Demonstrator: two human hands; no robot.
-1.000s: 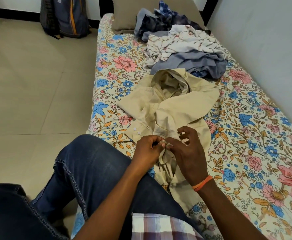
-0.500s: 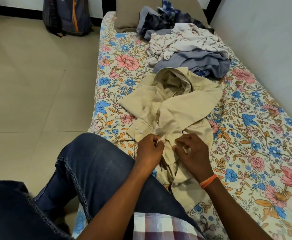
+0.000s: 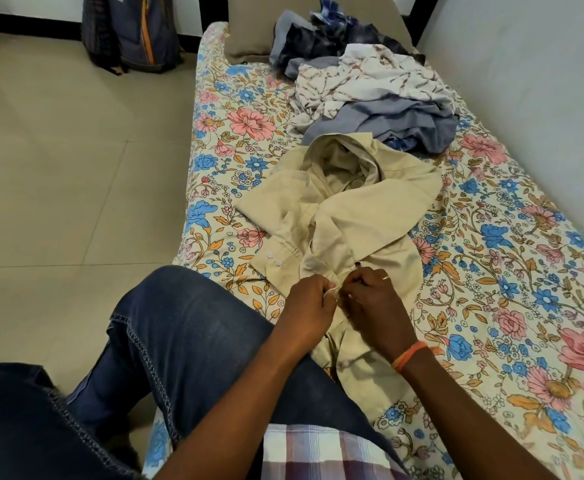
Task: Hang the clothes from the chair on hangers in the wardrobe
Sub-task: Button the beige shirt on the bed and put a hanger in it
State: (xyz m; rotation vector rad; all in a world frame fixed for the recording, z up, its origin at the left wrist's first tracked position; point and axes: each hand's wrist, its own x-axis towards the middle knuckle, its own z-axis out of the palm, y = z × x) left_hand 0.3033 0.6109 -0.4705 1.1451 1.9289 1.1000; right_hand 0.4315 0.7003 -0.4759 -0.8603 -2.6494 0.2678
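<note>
Beige shirt [image 3: 349, 216] spread flat on the flowered bed [image 3: 512, 271], collar end pointing away toward the pillow [image 3: 249, 46], hem end pulled close against the knee. Makes sense that way: front edges right under the hands, fabric held up by the mattress instead of dangling.

Left hand [image 3: 309, 301] curled, pinching one front edge of the shirt. Right hand [image 3: 370, 299] curled too, pinching the opposite edge, fingertips nearly touching the left's. Looks like buttoning or unbuttoning, probably so the shirt sits right on a hanger. Can't tell which way the button's going.

Rest of the clothes pile [image 3: 370, 95] heaped just beyond the shirt's collar, up against the pillow, waiting its turn. Backpack [image 3: 131, 32] on the floor well off to the shirt's far left. No hanger or wardrobe anywhere in view, so actual hanging not started yet for this one.
</note>
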